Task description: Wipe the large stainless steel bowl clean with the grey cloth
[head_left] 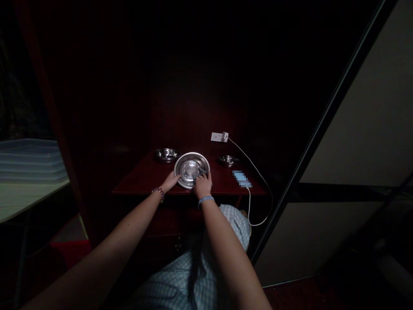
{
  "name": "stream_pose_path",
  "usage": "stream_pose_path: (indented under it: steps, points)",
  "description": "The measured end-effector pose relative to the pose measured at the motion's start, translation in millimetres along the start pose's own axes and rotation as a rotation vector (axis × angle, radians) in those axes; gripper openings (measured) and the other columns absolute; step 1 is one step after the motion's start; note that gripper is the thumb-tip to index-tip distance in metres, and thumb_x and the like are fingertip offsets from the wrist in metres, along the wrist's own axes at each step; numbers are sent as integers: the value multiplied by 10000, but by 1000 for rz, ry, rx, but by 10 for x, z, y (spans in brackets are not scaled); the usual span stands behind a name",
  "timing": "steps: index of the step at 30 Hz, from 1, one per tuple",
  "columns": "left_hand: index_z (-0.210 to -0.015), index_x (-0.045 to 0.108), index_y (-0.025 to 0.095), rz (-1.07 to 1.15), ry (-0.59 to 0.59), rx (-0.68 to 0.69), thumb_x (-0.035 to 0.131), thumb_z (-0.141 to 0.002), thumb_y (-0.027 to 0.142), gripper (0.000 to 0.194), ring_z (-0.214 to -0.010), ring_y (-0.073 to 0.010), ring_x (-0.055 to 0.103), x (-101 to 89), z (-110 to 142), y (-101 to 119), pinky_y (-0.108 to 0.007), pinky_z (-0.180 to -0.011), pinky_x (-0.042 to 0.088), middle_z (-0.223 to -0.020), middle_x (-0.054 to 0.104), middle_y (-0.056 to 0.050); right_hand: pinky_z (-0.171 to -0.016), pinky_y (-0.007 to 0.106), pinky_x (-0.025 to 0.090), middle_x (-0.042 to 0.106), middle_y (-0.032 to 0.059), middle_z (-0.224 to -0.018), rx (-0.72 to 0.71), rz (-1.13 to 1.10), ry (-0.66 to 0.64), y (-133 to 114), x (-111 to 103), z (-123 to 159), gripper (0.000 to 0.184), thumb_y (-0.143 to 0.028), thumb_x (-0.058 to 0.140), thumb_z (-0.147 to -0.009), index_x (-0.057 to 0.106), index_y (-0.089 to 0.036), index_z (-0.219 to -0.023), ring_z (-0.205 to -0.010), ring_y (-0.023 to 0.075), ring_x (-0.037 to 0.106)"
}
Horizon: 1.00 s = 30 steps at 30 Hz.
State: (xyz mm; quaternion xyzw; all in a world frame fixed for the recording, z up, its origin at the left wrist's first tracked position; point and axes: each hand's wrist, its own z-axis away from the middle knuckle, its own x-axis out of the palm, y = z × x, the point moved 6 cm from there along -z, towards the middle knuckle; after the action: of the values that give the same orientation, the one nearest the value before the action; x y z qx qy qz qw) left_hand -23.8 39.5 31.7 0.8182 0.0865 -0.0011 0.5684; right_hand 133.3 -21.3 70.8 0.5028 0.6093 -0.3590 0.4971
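Observation:
A round steel plate [189, 160] lies on a dark red shelf [142, 181], tilted toward me. My left hand [170, 181], with a bead bracelet at the wrist, holds the plate's left rim with closed fingers. My right hand [203, 184], a blue band on its wrist, is closed at the plate's near right edge on a small dark thing I cannot make out, which it presses against the plate.
A steel bowl [166, 155] stands behind the plate on the left and a smaller one [228, 161] on the right. A white wall socket [218, 137] holds a charger whose cable [258, 176] runs to a phone [241, 178]. A sliding door frame [322, 125] stands at right.

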Motion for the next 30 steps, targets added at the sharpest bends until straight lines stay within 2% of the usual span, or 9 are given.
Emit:
stream_pose_path:
  steps: [3, 6, 11, 14, 19, 24, 27, 30]
  points:
    - [-1055, 695, 137, 17, 7, 9, 653, -729, 214, 337, -1239, -306, 641, -2, -5, -7, -433, -1114, 453, -1166, 763, -119, -1248, 488, 59, 606, 157, -1439, 12, 16, -1, -22, 45, 12, 453, -180, 497, -927, 639, -145, -1357, -1461, 268, 393]
    - [-1144, 672, 111, 41, -2, 18, 664, -736, 235, 427, -1248, -306, 635, -2, -14, -40, -435, -1129, 433, -1252, 728, -154, -1230, 509, 134, 592, 179, -1447, 2, 3, -4, -49, 78, 30, 470, -164, 485, -926, 615, -132, -1377, -1438, 286, 425]
    - [-1302, 613, 127, 74, -39, 53, 696, -754, 299, 580, -1310, -297, 594, -5, -17, -80, -423, -1160, 393, -1384, 658, -165, -1168, 432, 310, 600, 183, -1436, -1, -15, -11, -84, 98, 58, 468, -168, 511, -921, 607, -106, -1375, -1371, 294, 499]
    - [-1391, 565, 166, 80, -52, 71, 704, -776, 349, 656, -1370, -282, 545, -16, -14, -72, -382, -1173, 377, -1464, 603, -140, -1118, 396, 376, 614, 205, -1405, 0, -18, -19, -113, 95, 75, 440, -167, 504, -934, 612, -65, -1348, -1336, 299, 524]
    - [-1461, 480, 187, 99, -122, 57, 679, -820, 398, 704, -1330, -280, 577, 38, 2, -50, -404, -1159, 406, -1434, 624, -127, -1068, 365, 423, 618, 203, -1388, 2, -33, -44, -161, 88, 104, 433, -142, 453, -966, 567, -78, -1379, -1300, 274, 558]
    - [-1531, 310, 221, 53, -203, 92, 745, -786, 403, 882, -1335, -278, 562, 127, 15, -64, -457, -1162, 407, -1478, 562, -144, -990, 341, 476, 619, 190, -1387, 19, -76, -48, -187, 56, 140, 424, -187, 478, -979, 537, -103, -1391, -1262, 268, 595]
    - [-1500, 324, 204, -35, -191, 131, 769, -761, 441, 895, -1382, -280, 517, 118, 8, -82, -441, -1189, 370, -1506, 513, -160, -981, 341, 484, 626, 189, -1376, 0, -79, -45, -213, 29, 162, 457, -214, 513, -971, 510, -107, -1415, -1250, 273, 605]
    - [-1424, 396, 167, -127, -189, 121, 766, -751, 476, 828, -1366, -291, 532, 103, -4, -121, -428, -1189, 370, -1444, 554, -170, -983, 347, 490, 628, 193, -1371, -11, -83, -44, -233, 9, 175, 483, -220, 521, -966, 492, -98, -1432, -1249, 276, 607]
